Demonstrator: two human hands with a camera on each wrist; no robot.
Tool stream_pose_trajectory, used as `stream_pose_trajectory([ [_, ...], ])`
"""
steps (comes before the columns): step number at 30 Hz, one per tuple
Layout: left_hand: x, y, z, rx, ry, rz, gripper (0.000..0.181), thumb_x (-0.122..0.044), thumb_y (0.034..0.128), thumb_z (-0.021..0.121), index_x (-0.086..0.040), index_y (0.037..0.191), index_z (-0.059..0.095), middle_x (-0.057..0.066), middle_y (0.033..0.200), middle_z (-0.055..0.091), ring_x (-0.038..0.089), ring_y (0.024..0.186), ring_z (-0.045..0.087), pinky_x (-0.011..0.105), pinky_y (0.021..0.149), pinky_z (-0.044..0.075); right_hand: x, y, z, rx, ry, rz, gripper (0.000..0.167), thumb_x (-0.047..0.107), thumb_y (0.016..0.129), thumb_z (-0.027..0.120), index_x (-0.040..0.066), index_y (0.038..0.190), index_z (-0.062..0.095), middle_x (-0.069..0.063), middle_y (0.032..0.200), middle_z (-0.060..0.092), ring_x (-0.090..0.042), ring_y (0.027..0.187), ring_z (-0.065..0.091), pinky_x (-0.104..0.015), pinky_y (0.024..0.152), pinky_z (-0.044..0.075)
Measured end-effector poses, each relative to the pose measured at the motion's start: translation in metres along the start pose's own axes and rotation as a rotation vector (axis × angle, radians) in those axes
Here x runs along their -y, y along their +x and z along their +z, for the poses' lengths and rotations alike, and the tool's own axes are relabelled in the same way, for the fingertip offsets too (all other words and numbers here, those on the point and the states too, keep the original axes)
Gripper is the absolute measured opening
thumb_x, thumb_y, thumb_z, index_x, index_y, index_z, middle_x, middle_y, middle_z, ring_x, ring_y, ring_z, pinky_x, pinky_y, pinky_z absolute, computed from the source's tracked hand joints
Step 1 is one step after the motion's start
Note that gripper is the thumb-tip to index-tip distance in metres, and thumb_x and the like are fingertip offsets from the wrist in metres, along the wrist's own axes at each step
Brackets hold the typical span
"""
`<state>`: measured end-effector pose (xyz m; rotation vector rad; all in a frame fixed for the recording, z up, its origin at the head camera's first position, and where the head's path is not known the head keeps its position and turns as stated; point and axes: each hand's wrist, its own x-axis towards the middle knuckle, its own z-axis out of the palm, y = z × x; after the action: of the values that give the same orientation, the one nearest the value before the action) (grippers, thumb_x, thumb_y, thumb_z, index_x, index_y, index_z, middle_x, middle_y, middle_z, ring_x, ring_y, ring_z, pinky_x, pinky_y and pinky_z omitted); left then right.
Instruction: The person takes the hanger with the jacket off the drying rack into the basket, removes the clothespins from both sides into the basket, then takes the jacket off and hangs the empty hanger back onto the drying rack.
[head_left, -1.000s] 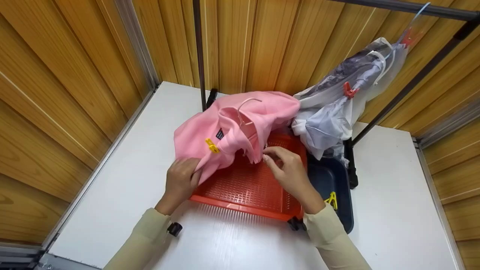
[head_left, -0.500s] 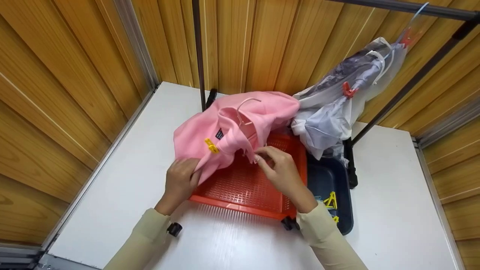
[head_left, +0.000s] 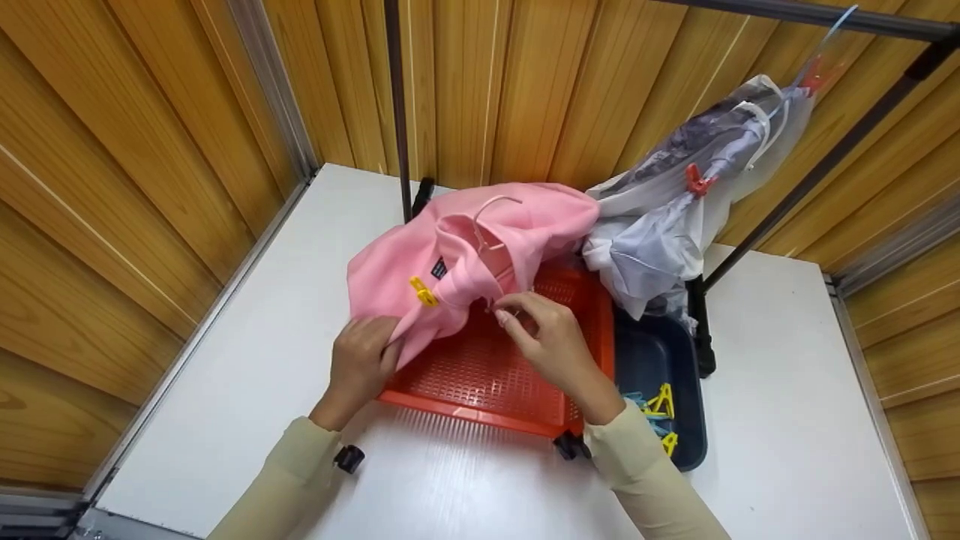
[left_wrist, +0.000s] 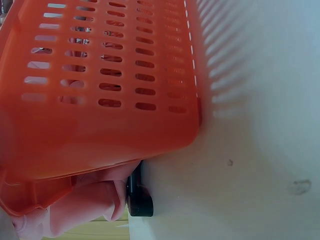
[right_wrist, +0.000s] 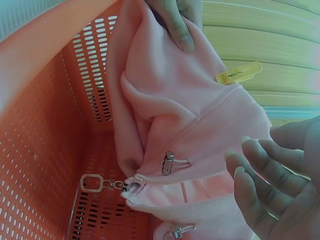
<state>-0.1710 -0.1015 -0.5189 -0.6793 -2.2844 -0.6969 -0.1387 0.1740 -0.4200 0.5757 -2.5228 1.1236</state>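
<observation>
1. The white surface carries the work, and the clothes rack stands on it at the back
2. The pink zip-up top lies over the rear of the red slotted basket, partly hanging into it
3. A white and grey garment hangs on the right side of the rack, with a red clothes peg on it
4. The navy tray is just beside the basket, and holds loose yellow and blue clothes pegs
5. The left grip holds a fold of the top; the right grip has thumb and forefinger at its front edge, but I cannot tell whether they pinch the cloth
6. The hanger hook stands up from the neck and is not on the rack bar, so I judge that the step in hand is arranging the top on its hanger
7. One yellow clothes peg already bites the cloth between the neck and the left grip; the next move probably calls for the right grip to bring the front edge straight, and after this a second peg could fix the other side
8. The metal zip pull hangs at the front corner over the basket, and should be kept free from its slots
</observation>
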Motion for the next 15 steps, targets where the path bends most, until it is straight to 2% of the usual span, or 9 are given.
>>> stream_pose_trajectory([
  [4,-0.0004,-0.0003,-0.0006,0.008,0.0,-0.006,0.004,-0.016,0.0886,0.064,-0.014,0.093,0.065,0.0,0.087,0.07,0.019,0.08,0.063,0.035,0.072,0.05,0.0017,0.0011,0.0024,0.004,-0.009,-0.005,0.016,0.02,0.093,0.063,0.011,0.105,0.07,0.003,0.098,0.07,-0.007,0.087,0.061,-0.026,0.081,0.055],
  [10,-0.0007,-0.0009,-0.0008,0.024,0.004,-0.019,0.012,-0.021,0.0942,0.057,-0.013,0.093,0.066,0.0,0.088,0.071,0.02,0.08,0.064,0.035,0.072,0.05,0.005,0.0028,0.0054,0.013,-0.009,0.002,0.015,0.02,0.093,0.064,0.012,0.104,0.069,0.003,0.095,0.069,-0.007,0.082,0.059,-0.023,0.074,0.054],
  [15,-0.0007,-0.0014,-0.0009,0.035,0.01,-0.035,0.01,-0.02,0.0932,0.059,-0.014,0.095,0.067,0.0,0.089,0.071,0.019,0.082,0.065,0.034,0.073,0.051,0.0063,0.0042,0.0085,0.018,0.005,0.01,0.014,0.018,0.092,0.065,0.012,0.104,0.069,0.003,0.092,0.068,-0.008,0.08,0.059,-0.023,0.072,0.055],
])
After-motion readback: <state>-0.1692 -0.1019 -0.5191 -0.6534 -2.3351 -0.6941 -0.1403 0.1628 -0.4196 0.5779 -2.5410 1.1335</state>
